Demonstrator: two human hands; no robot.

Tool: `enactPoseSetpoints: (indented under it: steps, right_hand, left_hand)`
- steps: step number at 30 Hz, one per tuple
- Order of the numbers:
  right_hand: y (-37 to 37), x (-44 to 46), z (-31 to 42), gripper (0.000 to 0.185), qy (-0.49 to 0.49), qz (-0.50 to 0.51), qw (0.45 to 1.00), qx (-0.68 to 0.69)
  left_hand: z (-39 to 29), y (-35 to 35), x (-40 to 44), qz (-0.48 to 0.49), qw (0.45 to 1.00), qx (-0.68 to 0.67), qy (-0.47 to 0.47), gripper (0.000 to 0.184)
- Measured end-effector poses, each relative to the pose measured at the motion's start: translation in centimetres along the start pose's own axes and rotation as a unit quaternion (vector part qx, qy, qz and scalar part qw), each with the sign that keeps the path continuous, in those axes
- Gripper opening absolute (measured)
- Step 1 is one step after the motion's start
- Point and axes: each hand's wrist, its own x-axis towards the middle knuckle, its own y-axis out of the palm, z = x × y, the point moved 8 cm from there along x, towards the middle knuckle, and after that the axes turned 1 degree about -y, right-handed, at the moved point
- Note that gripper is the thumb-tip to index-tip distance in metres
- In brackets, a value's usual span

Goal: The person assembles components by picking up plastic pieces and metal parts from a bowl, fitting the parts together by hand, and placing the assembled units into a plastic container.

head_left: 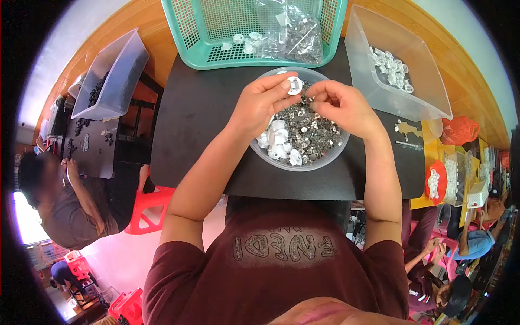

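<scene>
Between the thumb and fingers of my left hand (262,103) is a small white round plastic part (294,85) with a slot-like recess in its face. My right hand (346,108) is just to the right of it, fingers curled and pinched over the bowl; whatever they hold is too small to make out. Under both hands stands a round clear plastic bowl (342,149). Many small dark and metallic pieces (311,132) fill it, and a cluster of white plastic parts (279,143) lies along its left side.
Behind the bowl, a green basket (192,57) holds a clear bag of small pieces (298,38) and several white parts. At right, a clear bin (422,103) contains white parts (391,70). Another clear bin (122,81) stands left, near a seated person (81,200). More people sit at right.
</scene>
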Motion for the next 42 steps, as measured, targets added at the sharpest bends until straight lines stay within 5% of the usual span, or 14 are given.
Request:
enactPoseSetpoints:
  steps: [7,12,23,29,31,35,42]
  right_hand:
    - [-0.3,0.0,0.4,0.021,-0.005,-0.069,0.996,0.058]
    - [1.2,0.1,0.9,0.014,-0.047,0.000,0.987,-0.152]
    - [5.0,0.6,0.0,0.018,-0.162,0.014,0.944,-0.286]
    - [3.8,1.0,-0.1,0.014,-0.105,0.013,0.970,-0.219]
    - [2.7,1.0,-0.7,0.015,0.002,0.008,0.994,-0.113]
    - [1.7,1.1,-1.2,0.017,0.007,-0.028,0.999,0.042]
    - [1.4,1.0,-1.1,0.016,0.015,-0.028,0.995,0.096]
  left_hand:
    - [-0.2,-0.2,0.0,0.000,1.000,0.010,0.018,0.034]
    - [-0.3,-0.6,0.2,-0.015,0.999,-0.018,0.025,0.034]
    - [0.0,-0.6,0.3,-0.014,1.000,-0.007,0.023,0.033]
    - [0.1,-0.7,0.4,-0.009,1.000,-0.011,0.027,0.034]
    - [0.1,-0.7,0.3,-0.012,1.000,-0.012,0.024,0.033]
    - [-0.2,-0.5,0.2,-0.020,0.999,-0.031,0.024,0.032]
    - [-0.1,-0.6,0.2,-0.019,0.999,-0.028,0.023,0.032]
